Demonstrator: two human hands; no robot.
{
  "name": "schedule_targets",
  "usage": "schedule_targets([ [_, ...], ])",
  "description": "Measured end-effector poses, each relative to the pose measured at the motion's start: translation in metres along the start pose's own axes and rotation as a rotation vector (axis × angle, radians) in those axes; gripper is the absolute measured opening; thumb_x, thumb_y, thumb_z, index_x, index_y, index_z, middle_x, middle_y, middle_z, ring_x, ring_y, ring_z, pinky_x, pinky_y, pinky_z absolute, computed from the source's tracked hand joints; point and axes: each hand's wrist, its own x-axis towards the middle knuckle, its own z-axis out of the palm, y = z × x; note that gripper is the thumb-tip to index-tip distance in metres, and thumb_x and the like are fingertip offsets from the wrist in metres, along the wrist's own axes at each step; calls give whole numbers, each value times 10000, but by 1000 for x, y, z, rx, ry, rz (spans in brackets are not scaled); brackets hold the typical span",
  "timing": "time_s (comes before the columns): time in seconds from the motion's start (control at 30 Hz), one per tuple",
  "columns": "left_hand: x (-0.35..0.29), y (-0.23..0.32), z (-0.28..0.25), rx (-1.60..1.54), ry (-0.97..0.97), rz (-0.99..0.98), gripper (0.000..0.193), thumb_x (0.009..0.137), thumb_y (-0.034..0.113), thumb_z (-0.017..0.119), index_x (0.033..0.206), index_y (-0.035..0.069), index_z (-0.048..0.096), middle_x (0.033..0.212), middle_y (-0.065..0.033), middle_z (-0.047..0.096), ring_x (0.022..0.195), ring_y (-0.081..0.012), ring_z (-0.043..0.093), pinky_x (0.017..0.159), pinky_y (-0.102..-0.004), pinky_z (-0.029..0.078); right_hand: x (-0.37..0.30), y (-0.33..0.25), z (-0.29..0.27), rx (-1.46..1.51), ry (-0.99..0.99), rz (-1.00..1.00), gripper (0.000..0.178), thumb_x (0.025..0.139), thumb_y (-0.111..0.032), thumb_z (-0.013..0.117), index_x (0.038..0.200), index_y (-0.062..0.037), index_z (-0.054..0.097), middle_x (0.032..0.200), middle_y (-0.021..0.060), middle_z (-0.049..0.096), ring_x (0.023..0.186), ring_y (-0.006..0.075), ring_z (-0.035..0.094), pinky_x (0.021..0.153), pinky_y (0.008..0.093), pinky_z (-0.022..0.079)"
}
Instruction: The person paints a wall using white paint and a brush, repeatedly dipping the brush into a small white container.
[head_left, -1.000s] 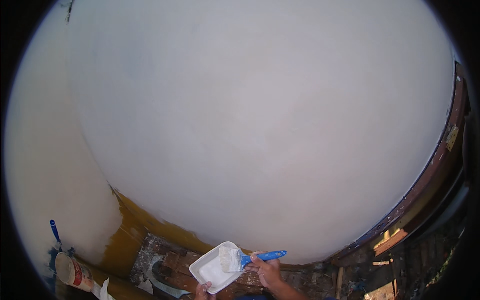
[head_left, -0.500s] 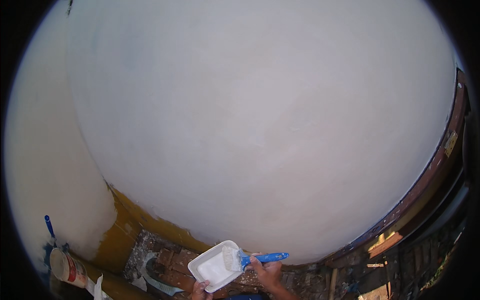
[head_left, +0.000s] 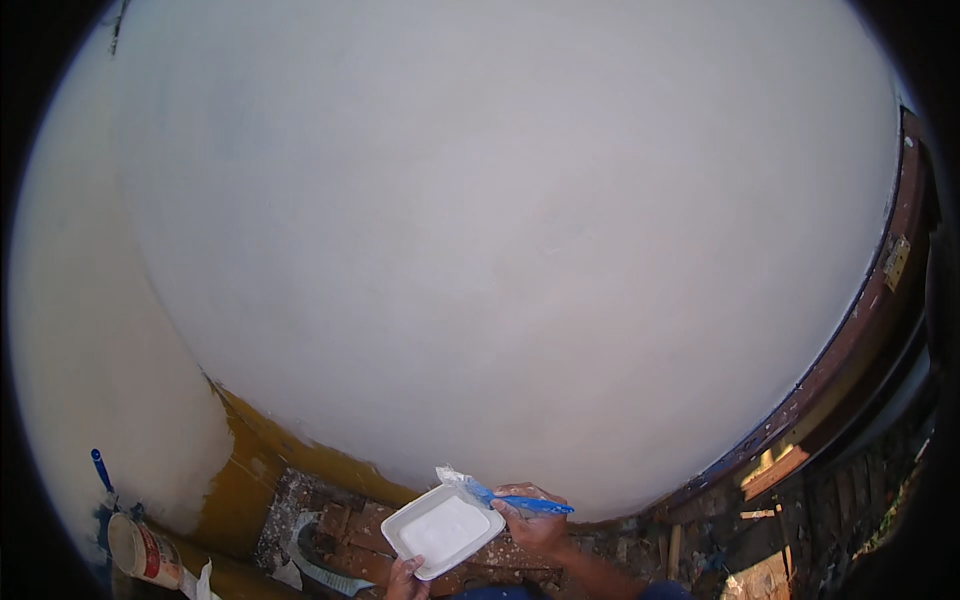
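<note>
My left hand grips the near edge of a shallow white tray with white paint in it. Closed around the blue handle of a paintbrush, my right hand is at the tray's right side. White paint covers the brush's bristles, which are over the tray's far rim, close to the wall. I cannot tell whether they touch the rim. In front of me stands a large white-painted wall, with a mustard-yellow strip along its lower left.
At the lower left is a paint-stained bucket, with a blue-handled tool behind it. A curved pale object lies on the littered floor. A dark reddish-brown frame borders the wall on the right; wood scraps are below.
The brush has lifted from inside the tray to its far rim, its bristles now pointing up and left. My right hand has turned with it. The view has shifted slightly.
</note>
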Motion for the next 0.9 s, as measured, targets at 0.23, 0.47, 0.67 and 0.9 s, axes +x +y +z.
schedule_targets([
  [0.23,2,9,2,40,-29,-1,381,791,62,576,1148,-44,497,1092,-107,586,993,-195,577,883,-327,474,85,-28,-38,262,231,-157,132,815,8,632,935,35,582,899,144,631,795,212,643,676,318,546],
  [0.47,-10,17,23,-9,-93,89,631,736,115,625,1281,-50,353,1201,-160,514,1098,-285,533,960,-413,436,38,-30,-6,952,160,681,174,883,-106,576,989,28,543,950,155,598,851,250,629,749,386,533],
  [0.67,-22,10,4,-54,-4,115,628,736,119,628,1288,-25,363,1226,-149,505,1116,-288,521,981,-422,420,-30,12,24,1242,147,1156,178,884,-132,567,1007,-4,554,984,121,604,940,243,597,861,375,473],
  [0.9,-16,12,11,-106,-4,82,650,742,97,630,1304,-34,333,1259,-163,478,1136,-292,506,969,-422,435,-22,13,4,1258,268,1050,228,890,-147,562,1054,11,543,998,119,597,943,257,602,869,397,478],
])
